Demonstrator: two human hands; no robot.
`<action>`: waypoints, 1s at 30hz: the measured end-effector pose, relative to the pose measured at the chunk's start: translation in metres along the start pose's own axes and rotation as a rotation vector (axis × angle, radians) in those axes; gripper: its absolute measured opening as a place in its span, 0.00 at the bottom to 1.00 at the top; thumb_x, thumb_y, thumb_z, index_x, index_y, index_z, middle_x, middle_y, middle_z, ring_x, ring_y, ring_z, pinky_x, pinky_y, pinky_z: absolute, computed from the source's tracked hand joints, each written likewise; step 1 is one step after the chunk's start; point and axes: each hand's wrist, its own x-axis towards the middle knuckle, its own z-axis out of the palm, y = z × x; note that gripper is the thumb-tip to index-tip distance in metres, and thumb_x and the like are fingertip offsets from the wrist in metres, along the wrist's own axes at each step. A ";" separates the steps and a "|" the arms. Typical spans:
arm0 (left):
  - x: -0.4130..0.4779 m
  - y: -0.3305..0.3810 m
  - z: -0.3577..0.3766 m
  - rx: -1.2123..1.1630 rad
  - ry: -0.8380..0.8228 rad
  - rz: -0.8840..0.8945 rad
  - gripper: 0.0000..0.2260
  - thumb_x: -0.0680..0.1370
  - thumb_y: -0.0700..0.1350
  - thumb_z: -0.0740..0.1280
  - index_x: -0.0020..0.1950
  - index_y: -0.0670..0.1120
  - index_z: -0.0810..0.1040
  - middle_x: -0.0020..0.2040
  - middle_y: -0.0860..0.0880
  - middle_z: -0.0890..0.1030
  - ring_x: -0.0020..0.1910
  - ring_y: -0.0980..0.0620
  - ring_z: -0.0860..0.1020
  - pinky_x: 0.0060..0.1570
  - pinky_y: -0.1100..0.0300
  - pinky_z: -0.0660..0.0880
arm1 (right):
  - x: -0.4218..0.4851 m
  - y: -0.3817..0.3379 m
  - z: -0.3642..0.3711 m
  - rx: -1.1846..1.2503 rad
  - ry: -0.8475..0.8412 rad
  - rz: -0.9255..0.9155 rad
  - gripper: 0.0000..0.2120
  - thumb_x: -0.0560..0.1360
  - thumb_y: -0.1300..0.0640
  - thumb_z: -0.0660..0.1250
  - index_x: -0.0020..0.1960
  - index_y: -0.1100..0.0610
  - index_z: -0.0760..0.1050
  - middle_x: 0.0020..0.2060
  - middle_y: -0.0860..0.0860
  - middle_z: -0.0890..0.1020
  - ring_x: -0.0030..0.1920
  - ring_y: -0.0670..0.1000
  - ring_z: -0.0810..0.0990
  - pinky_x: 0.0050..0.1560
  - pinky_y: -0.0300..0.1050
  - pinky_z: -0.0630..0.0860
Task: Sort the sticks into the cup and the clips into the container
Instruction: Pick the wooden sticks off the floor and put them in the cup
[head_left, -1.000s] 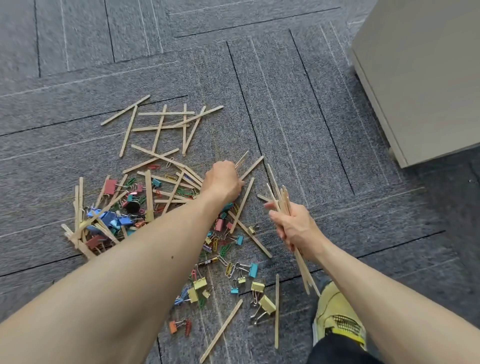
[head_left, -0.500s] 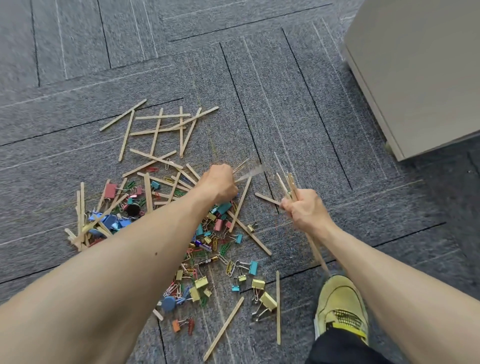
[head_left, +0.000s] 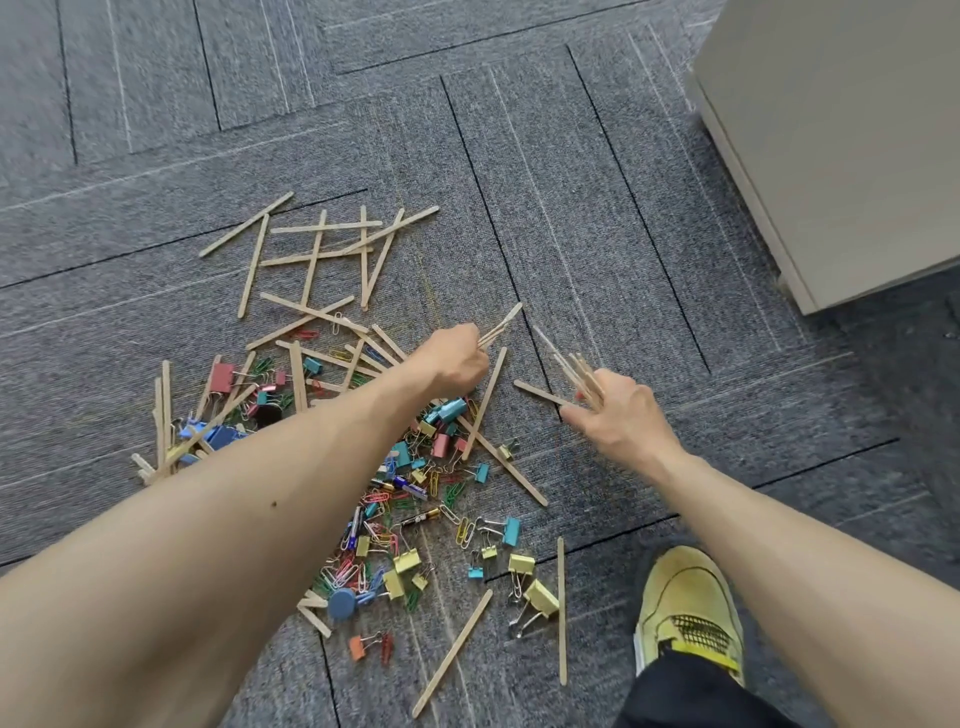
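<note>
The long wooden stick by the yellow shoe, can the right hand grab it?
Probably yes. The long wooden stick lies on the grey carpet with nothing on top, near the right hand. That hand grips a bundle of wooden sticks, so picking up one more may be fiddly.

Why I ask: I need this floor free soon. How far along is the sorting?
Done: nothing that shows; no cup or container is in view. In hand: the right hand grips a bundle of sticks, and the left hand pinches a few sticks. Left: many loose sticks lie on the carpet, and the clips lie heaped there, unsorted.
</note>
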 end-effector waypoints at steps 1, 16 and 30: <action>-0.001 0.000 0.002 -0.015 0.009 0.000 0.10 0.82 0.38 0.53 0.60 0.37 0.70 0.52 0.43 0.77 0.38 0.55 0.73 0.33 0.64 0.69 | 0.001 0.001 -0.002 0.026 0.004 0.007 0.13 0.76 0.48 0.70 0.49 0.55 0.70 0.40 0.50 0.76 0.38 0.47 0.76 0.33 0.39 0.68; -0.010 -0.007 0.021 -0.064 0.005 -0.032 0.12 0.82 0.45 0.60 0.45 0.40 0.76 0.40 0.46 0.80 0.34 0.51 0.78 0.40 0.55 0.80 | 0.003 0.009 -0.005 -0.236 -0.075 0.036 0.09 0.77 0.51 0.69 0.44 0.57 0.76 0.35 0.51 0.79 0.36 0.49 0.80 0.40 0.46 0.80; -0.025 -0.043 -0.040 -0.521 -0.046 -0.078 0.17 0.83 0.55 0.54 0.45 0.43 0.71 0.38 0.50 0.69 0.32 0.56 0.65 0.30 0.64 0.65 | 0.005 -0.042 -0.014 0.330 -0.160 0.034 0.11 0.80 0.53 0.64 0.45 0.60 0.75 0.36 0.55 0.78 0.30 0.49 0.73 0.30 0.42 0.72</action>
